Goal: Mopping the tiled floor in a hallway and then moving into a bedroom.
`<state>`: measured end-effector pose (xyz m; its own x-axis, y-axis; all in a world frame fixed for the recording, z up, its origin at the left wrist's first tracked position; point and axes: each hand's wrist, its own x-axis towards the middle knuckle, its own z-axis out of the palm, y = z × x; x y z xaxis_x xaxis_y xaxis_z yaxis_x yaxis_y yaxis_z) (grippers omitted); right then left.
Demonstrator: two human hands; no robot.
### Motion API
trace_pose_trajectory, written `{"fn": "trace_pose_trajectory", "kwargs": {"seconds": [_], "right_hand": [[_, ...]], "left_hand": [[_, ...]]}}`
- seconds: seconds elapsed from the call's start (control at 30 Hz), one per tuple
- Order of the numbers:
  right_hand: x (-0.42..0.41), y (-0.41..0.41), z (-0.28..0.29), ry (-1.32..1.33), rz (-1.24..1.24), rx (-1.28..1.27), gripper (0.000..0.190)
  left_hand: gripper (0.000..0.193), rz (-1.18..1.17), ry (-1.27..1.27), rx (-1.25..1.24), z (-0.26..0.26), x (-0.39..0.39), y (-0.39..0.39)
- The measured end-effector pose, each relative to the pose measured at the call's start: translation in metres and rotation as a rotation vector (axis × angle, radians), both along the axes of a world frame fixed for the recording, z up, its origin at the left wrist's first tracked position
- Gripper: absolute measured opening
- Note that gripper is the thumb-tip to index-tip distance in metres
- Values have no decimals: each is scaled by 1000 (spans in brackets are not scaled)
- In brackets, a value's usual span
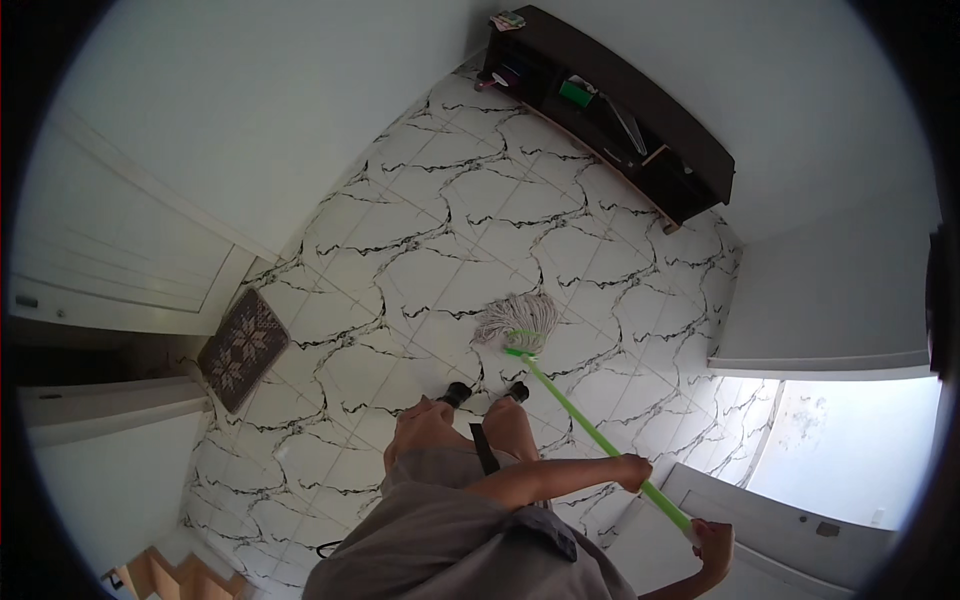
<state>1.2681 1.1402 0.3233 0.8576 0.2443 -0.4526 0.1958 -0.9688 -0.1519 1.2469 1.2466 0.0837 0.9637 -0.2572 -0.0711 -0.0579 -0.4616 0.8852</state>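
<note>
Both of my hands grip the light-green handle (574,412) of a string mop, which slants from the lower right towards the middle of the floor. My left hand (634,472), its arm reaching across my body, is closed around the upper part of the handle. Farther up, my right hand (715,546) is closed at the handle's end. The mop's grey-white strings (517,315) lie spread on the white floor tiles (420,277) just ahead of my feet. A green plastic clamp (520,352) joins the strings to the handle.
A dark wooden TV stand (622,82) holding several items stands against the far wall. At left, a patterned doormat (244,351) lies before a partly open white door (112,240). A bright doorway (847,450) is at right, with a grey door (787,510) beside it.
</note>
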Motion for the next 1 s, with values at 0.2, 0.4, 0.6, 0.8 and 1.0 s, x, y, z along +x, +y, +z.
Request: {"fn": "trace_pose_trajectory", "kwargs": {"seconds": [0.2, 0.4, 0.6, 0.8, 1.0], "right_hand": [[19, 21, -34, 339, 171, 31, 17], [-1, 125, -117, 372, 560, 108, 24], [-108, 195, -237, 895, 757, 279, 49], [-176, 169, -262, 718, 922, 107, 42], [-61, 60, -190, 346, 730, 236, 39]], "left_hand": [[17, 95, 129, 92, -22, -31, 44], [14, 433, 155, 223, -89, -116, 142], [17, 825, 46, 415, -183, -275, 192], [15, 902, 61, 618, -200, -334, 173], [13, 641, -149, 388, -150, -187, 108]]}}
